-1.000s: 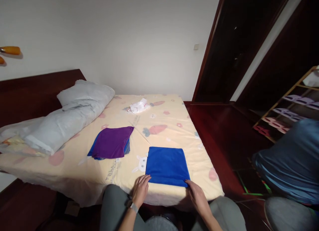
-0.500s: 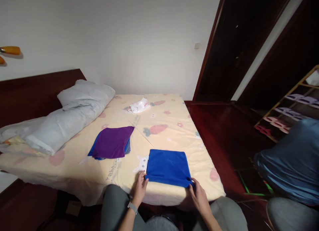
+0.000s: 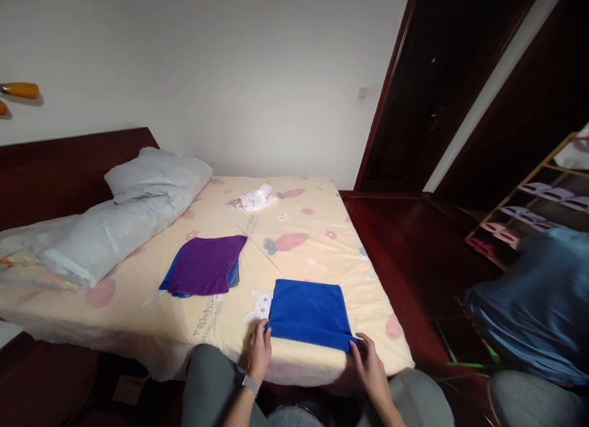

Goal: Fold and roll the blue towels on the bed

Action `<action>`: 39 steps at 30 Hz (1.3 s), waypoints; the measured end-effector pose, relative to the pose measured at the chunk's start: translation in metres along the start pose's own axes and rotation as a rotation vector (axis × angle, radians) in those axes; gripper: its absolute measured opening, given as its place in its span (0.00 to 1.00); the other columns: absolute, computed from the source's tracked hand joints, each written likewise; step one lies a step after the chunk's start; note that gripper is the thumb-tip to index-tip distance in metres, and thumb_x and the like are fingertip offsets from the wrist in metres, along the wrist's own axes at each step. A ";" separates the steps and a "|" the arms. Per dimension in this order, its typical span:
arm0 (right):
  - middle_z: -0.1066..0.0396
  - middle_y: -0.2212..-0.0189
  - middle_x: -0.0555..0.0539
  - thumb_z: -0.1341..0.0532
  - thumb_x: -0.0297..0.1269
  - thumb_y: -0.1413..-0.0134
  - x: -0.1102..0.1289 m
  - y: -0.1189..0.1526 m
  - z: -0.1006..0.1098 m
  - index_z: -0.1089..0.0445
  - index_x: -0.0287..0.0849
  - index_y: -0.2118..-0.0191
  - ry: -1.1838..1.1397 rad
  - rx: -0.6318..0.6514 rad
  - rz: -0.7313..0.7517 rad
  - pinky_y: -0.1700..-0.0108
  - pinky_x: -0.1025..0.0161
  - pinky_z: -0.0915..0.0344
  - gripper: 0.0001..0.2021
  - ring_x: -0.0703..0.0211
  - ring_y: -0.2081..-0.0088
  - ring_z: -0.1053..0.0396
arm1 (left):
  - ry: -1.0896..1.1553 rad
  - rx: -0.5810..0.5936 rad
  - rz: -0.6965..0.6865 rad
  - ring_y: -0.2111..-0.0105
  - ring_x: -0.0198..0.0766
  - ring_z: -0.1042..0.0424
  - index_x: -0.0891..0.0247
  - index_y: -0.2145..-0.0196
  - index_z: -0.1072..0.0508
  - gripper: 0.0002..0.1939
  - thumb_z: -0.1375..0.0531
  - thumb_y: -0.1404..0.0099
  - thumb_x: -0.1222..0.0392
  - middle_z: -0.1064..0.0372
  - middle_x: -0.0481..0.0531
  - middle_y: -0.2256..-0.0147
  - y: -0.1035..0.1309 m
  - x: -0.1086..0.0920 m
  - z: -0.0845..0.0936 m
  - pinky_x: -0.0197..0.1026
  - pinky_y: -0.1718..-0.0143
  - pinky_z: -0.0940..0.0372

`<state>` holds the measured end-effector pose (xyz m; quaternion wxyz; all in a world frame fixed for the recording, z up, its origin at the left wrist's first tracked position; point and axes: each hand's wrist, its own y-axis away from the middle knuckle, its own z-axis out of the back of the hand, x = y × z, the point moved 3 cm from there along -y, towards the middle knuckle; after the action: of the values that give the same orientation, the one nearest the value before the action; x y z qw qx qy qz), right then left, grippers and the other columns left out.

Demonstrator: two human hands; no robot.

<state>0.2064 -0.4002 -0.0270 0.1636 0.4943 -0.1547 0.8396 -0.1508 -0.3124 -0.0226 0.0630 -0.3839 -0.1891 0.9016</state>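
A blue cloth (image 3: 309, 307) lies flat near the front edge of the bed, with a narrow strip turned over along its near side. My left hand (image 3: 260, 348) pinches its near left corner. At the near right corner, my right hand (image 3: 368, 362) grips the cloth between thumb and fingers. To the left, a purple cloth (image 3: 207, 266) rests on top of several blue and grey cloths, whose edges stick out beneath it.
A crumpled white plastic bag (image 3: 256, 197) is on the patterned bed sheet (image 3: 322, 255). Grey bedding (image 3: 133, 224) lies by the headboard. On the right, a person in a blue top (image 3: 538, 304) is near a slipper rack (image 3: 529, 188).
The turned-over strip on the blue cloth's near side looks wider and flatter. My left hand has shifted slightly up along the corner. The view has moved a little.
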 end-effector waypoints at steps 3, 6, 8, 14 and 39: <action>0.22 0.55 0.41 0.44 0.62 0.40 0.001 0.003 0.002 0.38 0.48 0.45 0.002 0.038 -0.025 0.51 0.51 0.26 0.27 0.45 0.52 0.23 | -0.095 0.007 -0.073 0.57 0.47 0.20 0.57 0.50 0.26 0.15 0.49 0.25 0.54 0.20 0.56 0.56 0.002 0.000 0.004 0.48 0.56 0.24; 0.21 0.55 0.42 0.45 0.62 0.40 0.001 0.002 -0.002 0.36 0.48 0.47 0.039 0.060 -0.023 0.51 0.51 0.27 0.25 0.45 0.52 0.23 | -0.212 -0.002 -0.154 0.57 0.47 0.20 0.57 0.50 0.25 0.15 0.49 0.24 0.54 0.20 0.55 0.56 0.002 -0.001 0.006 0.50 0.55 0.25; 0.22 0.55 0.41 0.45 0.62 0.40 0.001 -0.001 -0.004 0.34 0.47 0.50 0.074 0.037 0.026 0.51 0.50 0.27 0.25 0.45 0.53 0.23 | -0.275 -0.024 -0.198 0.55 0.46 0.21 0.57 0.49 0.24 0.15 0.48 0.24 0.54 0.20 0.54 0.55 0.000 -0.003 0.008 0.50 0.53 0.26; 0.25 0.57 0.36 0.46 0.63 0.37 0.008 -0.002 -0.002 0.30 0.42 0.53 0.224 -0.180 0.232 0.51 0.43 0.30 0.27 0.41 0.55 0.27 | -0.390 -0.028 -0.352 0.42 0.46 0.28 0.55 0.41 0.28 0.19 0.49 0.24 0.62 0.27 0.53 0.42 0.004 -0.032 0.012 0.51 0.44 0.30; 0.34 0.36 0.44 0.46 0.35 0.35 0.001 0.007 -0.034 0.40 0.44 0.31 0.591 0.166 0.669 0.37 0.51 0.32 0.27 0.49 0.37 0.34 | -0.395 0.502 -0.543 0.33 0.40 0.42 0.49 0.28 0.50 0.28 0.52 0.23 0.57 0.44 0.46 0.31 -0.004 -0.042 0.003 0.52 0.32 0.44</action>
<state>0.1769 -0.3920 -0.0423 -0.1198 0.1677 -0.1850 0.9609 -0.1238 -0.3205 0.0095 0.3524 -0.1125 -0.0661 0.9267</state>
